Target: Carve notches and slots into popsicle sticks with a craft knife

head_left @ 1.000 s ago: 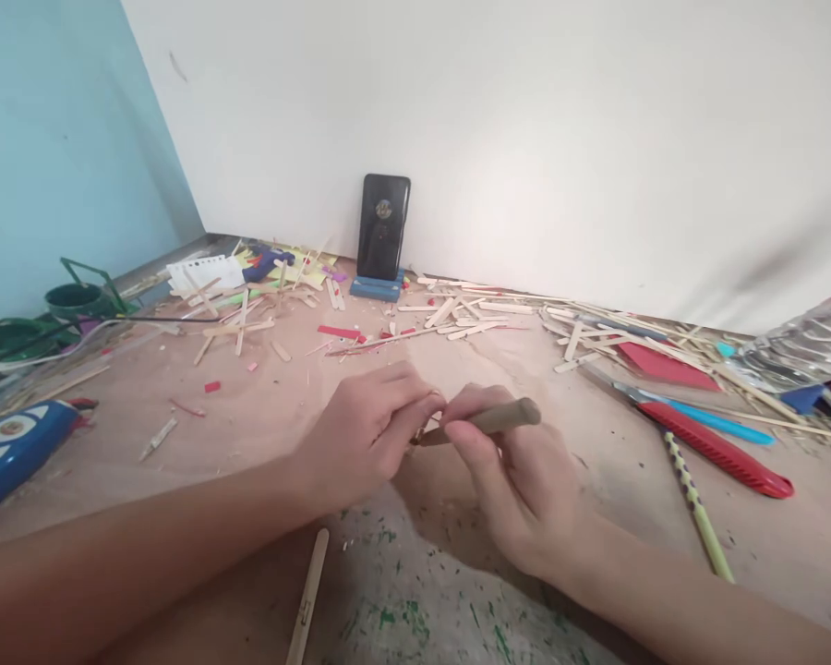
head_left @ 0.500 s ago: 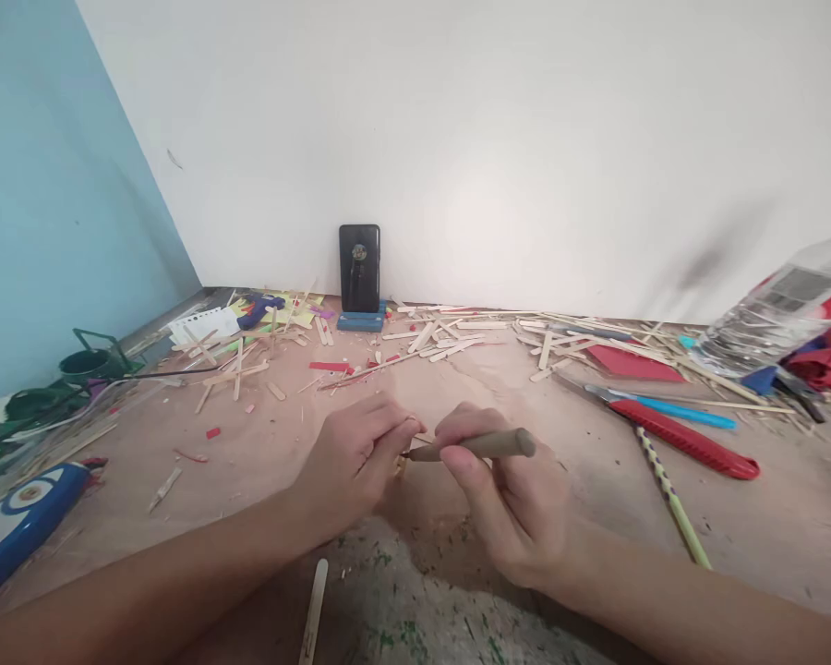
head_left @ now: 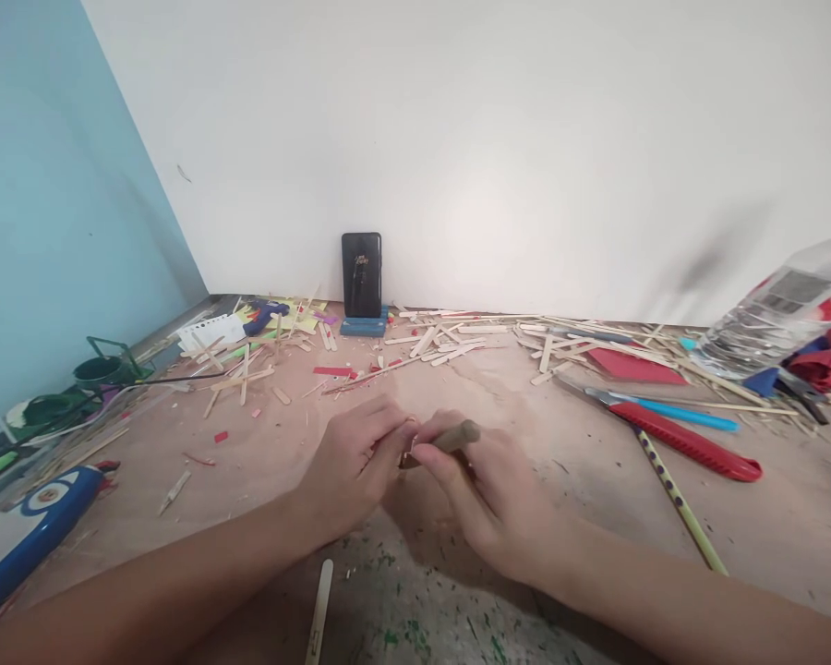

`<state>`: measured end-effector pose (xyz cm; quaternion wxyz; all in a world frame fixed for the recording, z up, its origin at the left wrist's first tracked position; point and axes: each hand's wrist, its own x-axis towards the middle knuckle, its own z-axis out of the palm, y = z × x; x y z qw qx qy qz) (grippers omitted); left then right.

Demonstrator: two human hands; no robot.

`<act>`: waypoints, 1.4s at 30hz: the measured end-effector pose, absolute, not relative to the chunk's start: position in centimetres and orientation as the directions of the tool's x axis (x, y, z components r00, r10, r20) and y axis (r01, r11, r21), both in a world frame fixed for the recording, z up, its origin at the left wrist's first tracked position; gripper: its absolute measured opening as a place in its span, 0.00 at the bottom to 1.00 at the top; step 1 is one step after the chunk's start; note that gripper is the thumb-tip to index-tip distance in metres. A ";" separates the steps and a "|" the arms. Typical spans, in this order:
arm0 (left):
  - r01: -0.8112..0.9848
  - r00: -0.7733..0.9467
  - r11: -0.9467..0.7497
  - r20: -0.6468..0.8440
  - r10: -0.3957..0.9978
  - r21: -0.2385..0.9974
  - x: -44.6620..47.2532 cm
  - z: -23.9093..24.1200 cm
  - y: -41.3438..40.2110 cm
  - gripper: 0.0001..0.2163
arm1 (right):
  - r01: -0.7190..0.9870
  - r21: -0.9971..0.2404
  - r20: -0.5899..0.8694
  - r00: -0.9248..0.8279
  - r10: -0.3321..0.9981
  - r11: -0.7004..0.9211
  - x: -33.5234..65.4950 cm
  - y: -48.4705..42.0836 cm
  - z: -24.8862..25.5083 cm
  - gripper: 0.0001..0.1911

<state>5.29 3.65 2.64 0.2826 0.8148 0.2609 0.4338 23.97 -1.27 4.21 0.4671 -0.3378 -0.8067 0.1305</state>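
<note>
My left hand [head_left: 353,462] is closed in a pinch on a small pale wooden piece [head_left: 410,462], mostly hidden by the fingers. My right hand [head_left: 485,489] grips a thick grey-brown pen [head_left: 461,437], its blunt end towards the right. The pen's tip is hidden between the hands, close to the wooden piece. The fingertips of both hands nearly meet above the table. Below them lies a craft stick [head_left: 320,605], partly cut off by the bottom edge.
A red utility knife [head_left: 689,439], a blue pen [head_left: 692,413] and a spotted yellow-green stick [head_left: 679,499] lie right. A phone [head_left: 362,275] stands by the wall. Craft sticks [head_left: 447,342] litter the back. A blue-and-white bottle [head_left: 52,517] lies left; a plastic bottle [head_left: 768,314] is far right.
My right hand has moved left and closer to my left hand, with the pen now pointing more away from me. My left hand stays nearly in place. The view has shifted slightly.
</note>
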 end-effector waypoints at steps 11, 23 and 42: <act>0.158 0.505 -0.723 0.574 0.645 0.673 5.3 2.5 3.4 0.13 | 0.425 -0.524 0.663 -0.340 0.667 0.738 24.1 -1.4 4.6 0.08; 0.146 0.502 -0.729 0.585 0.637 0.669 5.4 2.5 3.6 0.14 | 0.406 -0.538 0.661 -0.341 0.669 0.739 24.4 -1.4 4.5 0.07; 0.145 0.501 -0.723 0.581 0.642 0.675 5.5 2.6 3.5 0.15 | 0.422 -0.564 0.628 -0.339 0.700 0.710 24.4 -1.5 4.7 0.07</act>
